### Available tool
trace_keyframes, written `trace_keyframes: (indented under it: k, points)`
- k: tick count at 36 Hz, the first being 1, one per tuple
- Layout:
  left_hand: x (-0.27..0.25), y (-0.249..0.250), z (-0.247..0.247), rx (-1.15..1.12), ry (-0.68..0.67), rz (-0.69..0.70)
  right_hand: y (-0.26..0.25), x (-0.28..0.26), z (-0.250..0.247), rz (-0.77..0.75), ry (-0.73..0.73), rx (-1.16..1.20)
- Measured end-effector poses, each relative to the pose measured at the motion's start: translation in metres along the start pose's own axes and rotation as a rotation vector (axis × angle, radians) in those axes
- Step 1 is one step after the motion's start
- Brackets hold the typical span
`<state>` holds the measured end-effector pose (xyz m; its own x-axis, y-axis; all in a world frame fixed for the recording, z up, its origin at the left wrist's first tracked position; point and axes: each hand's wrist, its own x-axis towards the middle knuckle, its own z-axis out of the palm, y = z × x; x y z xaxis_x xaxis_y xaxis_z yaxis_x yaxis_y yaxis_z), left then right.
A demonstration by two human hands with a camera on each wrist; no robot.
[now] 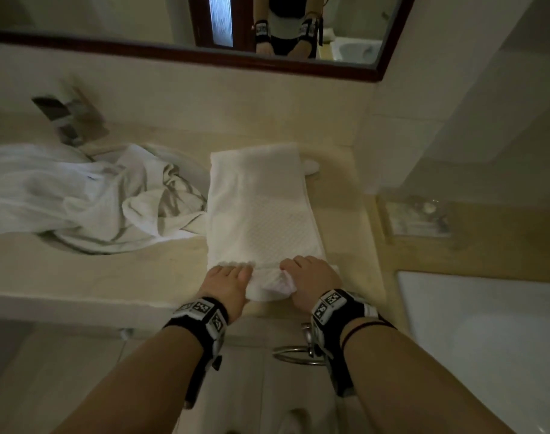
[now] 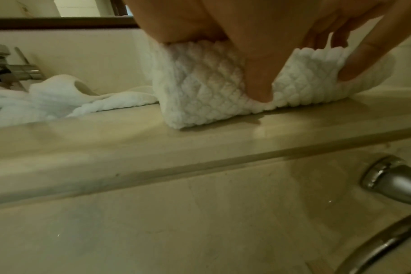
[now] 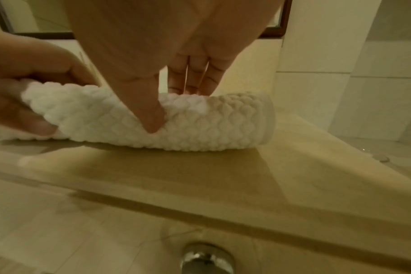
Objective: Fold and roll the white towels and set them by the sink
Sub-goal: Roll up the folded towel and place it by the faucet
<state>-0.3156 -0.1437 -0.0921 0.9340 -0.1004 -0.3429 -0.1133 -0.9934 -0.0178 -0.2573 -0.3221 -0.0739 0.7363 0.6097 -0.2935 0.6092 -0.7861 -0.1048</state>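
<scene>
A white waffle-weave towel [image 1: 261,208] lies folded into a long strip on the beige counter [image 1: 110,274], running from the front edge to the back wall. Its near end is curled into a small roll [image 2: 200,89] [image 3: 200,126]. My left hand [image 1: 229,278] grips the roll's left part, thumb [image 2: 258,83] pressed into its front and fingers over the top. My right hand [image 1: 309,274] grips the right part the same way, thumb [image 3: 153,118] dug into the roll. More white towels [image 1: 79,198] lie crumpled in the sink to the left.
A chrome faucet [image 1: 67,120] stands behind the sink. A dark-framed mirror [image 1: 173,51] hangs on the back wall. A clear tray [image 1: 417,217] sits at the counter's right end, beside a white bathtub [image 1: 486,339]. A chrome towel ring [image 1: 298,355] hangs below the counter edge.
</scene>
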Motion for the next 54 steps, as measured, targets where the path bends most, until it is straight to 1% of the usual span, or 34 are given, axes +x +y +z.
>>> trace_keyframes:
  k: [4,7,10,12,13,14,16,17,20,22,24,28,29,31,33,34,37,39,41,43,46,48,50,51,53,54]
  points:
    - [-0.002,-0.013,-0.01,-0.039,-0.022,0.017,-0.003,-0.002,-0.004,-0.017,-0.043,-0.013]
    - [-0.001,-0.019,-0.022,-0.061,-0.06,-0.073,-0.003,0.006,-0.01,-0.01,-0.085,0.01]
    - [0.002,-0.016,-0.032,-0.05,-0.087,-0.153,-0.001,0.019,-0.017,-0.004,-0.142,-0.034]
    - [0.005,-0.01,-0.033,-0.037,-0.042,-0.175,0.001,0.029,-0.021,0.011,-0.188,-0.045]
    - [0.006,-0.007,-0.032,-0.033,0.002,-0.173,0.003,0.035,-0.023,0.011,-0.213,-0.039]
    - [0.007,-0.003,-0.029,-0.019,0.054,-0.153,0.004,0.041,-0.023,0.009,-0.235,-0.037]
    - [0.005,0.003,-0.024,0.028,0.091,-0.139,0.005,0.051,-0.023,0.004,-0.241,-0.055]
    - [0.005,0.006,-0.021,0.051,0.066,-0.145,0.005,0.055,-0.023,0.003,-0.219,-0.073]
    - [0.012,0.006,-0.016,0.081,-0.034,-0.19,0.004,0.061,-0.021,0.009,-0.091,-0.161]
    - [0.022,0.004,-0.018,0.104,-0.063,-0.2,0.002,0.062,-0.016,-0.001,0.002,-0.12]
    - [0.03,0.003,-0.021,0.102,-0.088,-0.205,-0.001,0.062,-0.011,-0.04,0.175,-0.053]
    - [0.04,-0.001,-0.025,0.134,-0.104,-0.169,0.009,0.052,-0.004,-0.121,0.235,-0.018]
    - [0.042,-0.002,-0.025,0.128,-0.096,-0.158,0.013,0.05,-0.005,-0.135,0.187,-0.033]
    - [0.046,-0.007,-0.027,0.101,-0.08,-0.133,0.019,0.046,-0.011,-0.176,0.026,-0.085]
    - [0.05,-0.011,-0.033,0.079,-0.088,-0.092,0.024,0.046,-0.014,-0.181,-0.04,-0.167]
    - [0.052,-0.013,-0.036,0.068,-0.097,-0.071,0.024,0.048,-0.015,-0.169,-0.048,-0.161]
    - [0.055,-0.022,-0.041,0.005,-0.101,-0.029,0.018,0.055,-0.024,-0.111,-0.083,-0.115]
    - [0.053,-0.025,-0.043,0.003,-0.043,0.013,0.016,0.06,-0.031,-0.072,-0.136,-0.113]
    - [0.051,-0.025,-0.043,0.075,0.012,0.067,0.018,0.064,-0.038,-0.016,-0.209,-0.089]
    - [0.051,-0.021,-0.042,0.174,0.006,0.12,0.022,0.065,-0.046,0.038,-0.311,-0.031]
    - [0.053,-0.008,-0.042,0.227,0.012,0.191,0.029,0.06,-0.053,0.111,-0.452,0.076]
    - [0.057,0.001,-0.042,0.229,0.004,0.214,0.032,0.055,-0.054,0.152,-0.477,0.133]
    - [0.063,0.005,-0.042,0.187,-0.001,0.197,0.033,0.05,-0.052,0.149,-0.459,0.094]
    - [0.066,0.007,-0.043,0.161,-0.006,0.189,0.035,0.047,-0.049,0.131,-0.414,0.023]
    - [0.073,0.007,-0.049,0.111,-0.028,0.167,0.037,0.04,-0.044,0.083,-0.237,-0.061]
    - [0.077,0.007,-0.053,0.082,-0.033,0.151,0.039,0.037,-0.041,0.054,-0.122,-0.042]
